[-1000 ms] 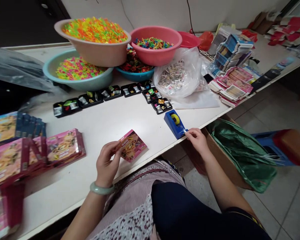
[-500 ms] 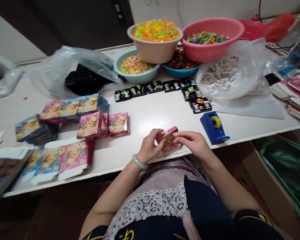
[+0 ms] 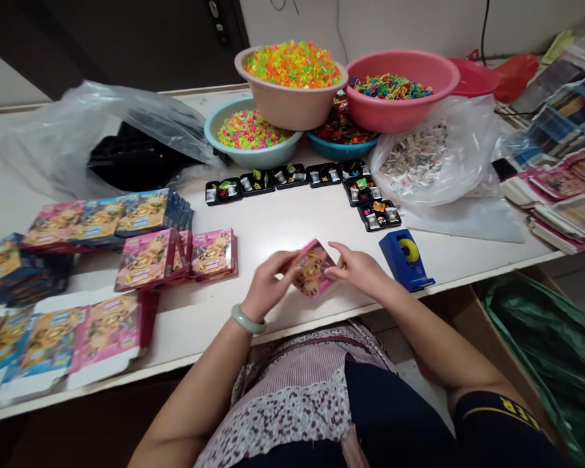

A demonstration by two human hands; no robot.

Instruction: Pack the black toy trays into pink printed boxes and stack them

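Observation:
A small pink printed cardboard box [image 3: 314, 270] is held just above the table near its front edge, tilted with its picture face up. My left hand [image 3: 269, 281] grips its left side, thumb on top. At the right edge of the box, my right hand [image 3: 359, 272] pinches with thumb and bent fingers while the index finger sticks out above. Close to that hand stands a blue tape dispenser [image 3: 400, 266] with a yellow roll. Left of my hands lie stacked pink boxes [image 3: 146, 260] of the same kind.
Black trays [image 3: 257, 182] with small items line the middle. Behind them stand a peach basin [image 3: 292, 107], a pink basin [image 3: 400, 114] and blue basins holding colourful pieces. A clear bag [image 3: 461, 156] holds small packets. Flat cartons [image 3: 110, 331] lie left; a green-lined carton [image 3: 541, 364] stands below right.
The pink box has turned and shifted slightly left in my hands. My right hand has moved from over its face to its right edge. The camera view has shifted a little.

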